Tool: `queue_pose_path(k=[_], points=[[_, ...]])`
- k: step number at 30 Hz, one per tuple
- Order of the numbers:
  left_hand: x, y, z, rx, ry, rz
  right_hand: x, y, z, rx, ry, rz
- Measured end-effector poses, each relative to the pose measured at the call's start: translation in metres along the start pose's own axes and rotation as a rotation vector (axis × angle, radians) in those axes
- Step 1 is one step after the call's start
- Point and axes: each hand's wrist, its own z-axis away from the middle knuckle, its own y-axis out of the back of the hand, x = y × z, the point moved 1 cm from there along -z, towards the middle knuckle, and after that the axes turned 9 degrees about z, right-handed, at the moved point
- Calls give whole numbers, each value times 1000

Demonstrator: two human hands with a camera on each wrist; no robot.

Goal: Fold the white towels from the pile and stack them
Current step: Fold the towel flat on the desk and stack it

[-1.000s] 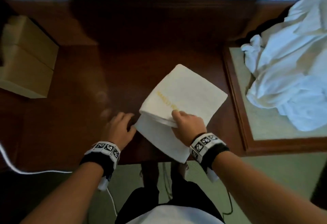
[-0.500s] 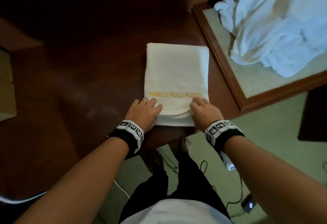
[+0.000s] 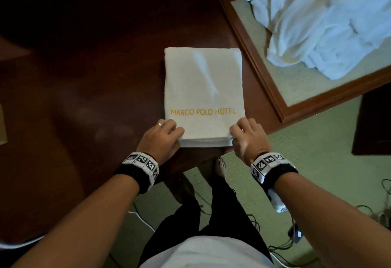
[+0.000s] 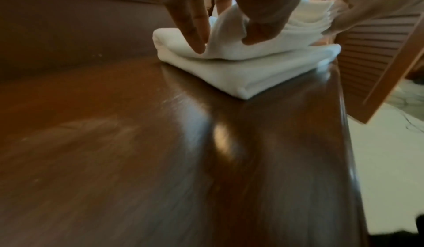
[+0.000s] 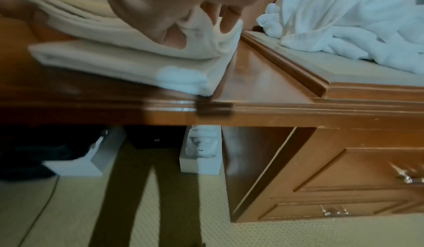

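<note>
**Folded towel gripped at both near corners**

Nearest the camera, a white top and dark trousers are seen, with cables (image 3: 283,244) trailing over the green carpet (image 3: 317,162). Black wristbands with black-and-white markers are worn on both forearms.

At the near edge of the dark wooden tabletop (image 3: 84,77), the left hand (image 3: 161,138) is clenched on the near-left corner of the top folded towel (image 3: 203,90); in the left wrist view the upper layers are seen pinched between thumb and fingers (image 4: 195,24) and lifted slightly. A ring is worn on this hand. The right hand (image 3: 248,138) is likewise curled round the near-right corner, where the cloth is seen bunched between the fingertips (image 5: 227,22) in the right wrist view.

The top folded towel is laid squarely, its long side running away from the person, with "MARCO POLO HOTEL" stitched in gold near the gripped edge. It is rested on a lower folded towel (image 4: 263,73), whose layered edge is seen beneath it in both wrist views.

Further off to the right, beyond a raised wooden frame (image 3: 254,60), the pile of unfolded white towels (image 3: 330,24) is heaped loosely on a pale inset surface, well apart from the stack.

Below the tabletop, drawers with metal handles (image 5: 335,212) are visible in the right wrist view.
</note>
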Motion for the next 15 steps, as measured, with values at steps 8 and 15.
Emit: queue_pose_path(k=[8,15], points=[[-11,-8,5,-216,-93,-64,5,-6,12,-186,97,-127],[9,-17,-46,-37,133,-60,-16,-7,-45,-98,-76,-142]])
